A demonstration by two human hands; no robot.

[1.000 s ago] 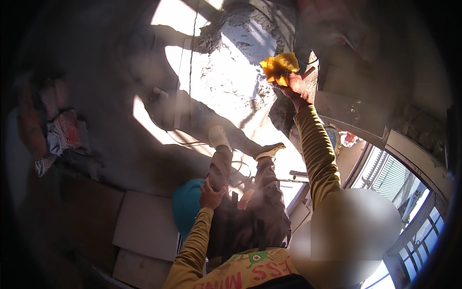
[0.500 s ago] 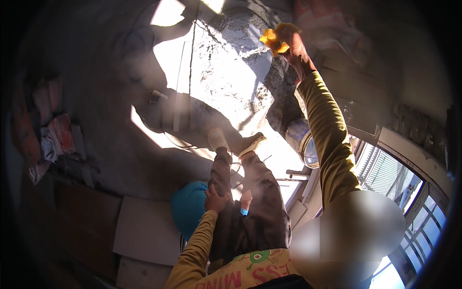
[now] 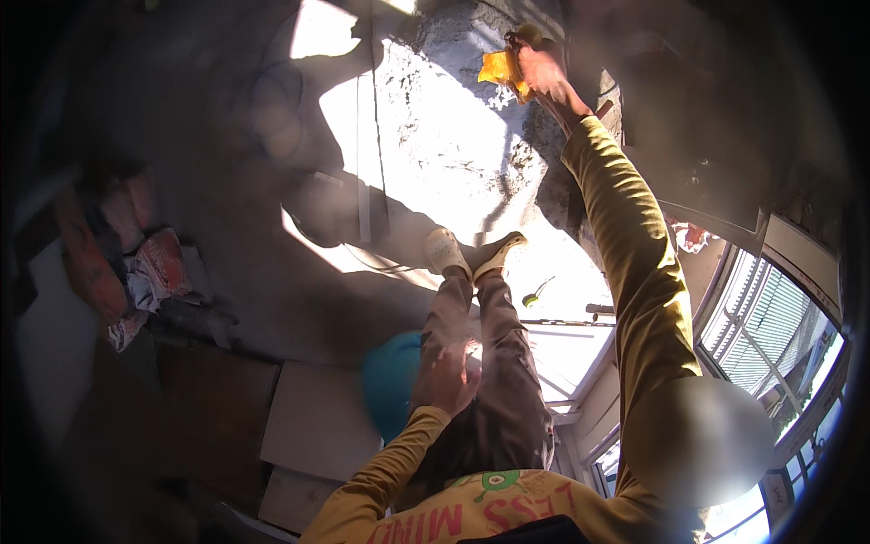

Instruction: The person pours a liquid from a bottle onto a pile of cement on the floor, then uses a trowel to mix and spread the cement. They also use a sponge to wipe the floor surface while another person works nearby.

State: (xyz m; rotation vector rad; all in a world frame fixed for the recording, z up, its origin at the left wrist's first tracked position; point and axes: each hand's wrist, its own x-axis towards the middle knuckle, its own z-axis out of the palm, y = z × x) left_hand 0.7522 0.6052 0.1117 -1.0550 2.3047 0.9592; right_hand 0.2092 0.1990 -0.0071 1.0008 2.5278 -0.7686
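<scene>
Well left of the cream perforated clogs (image 3: 446, 252): crumpled red-and-white sack-like wrapping (image 3: 161, 267), dim. Nearer the wearer than the clogs: teal rounded object (image 3: 388, 385), partly covered; beside it the bare left hand (image 3: 446, 379), fingers loosely spread, gripping nothing visible, over the brown trouser leg (image 3: 448, 313). Beyond the clogs: rough whitish ground patch (image 3: 435, 136); uneven texture suggests work unfinished, though glare hides how much is done. Beyond and right of the clogs: crumpled yellow-orange flexible piece (image 3: 497, 69), clamped in the bare right hand (image 3: 546, 72); hands well apart. Its material, and any contact with the patch: cannot tell.
</scene>
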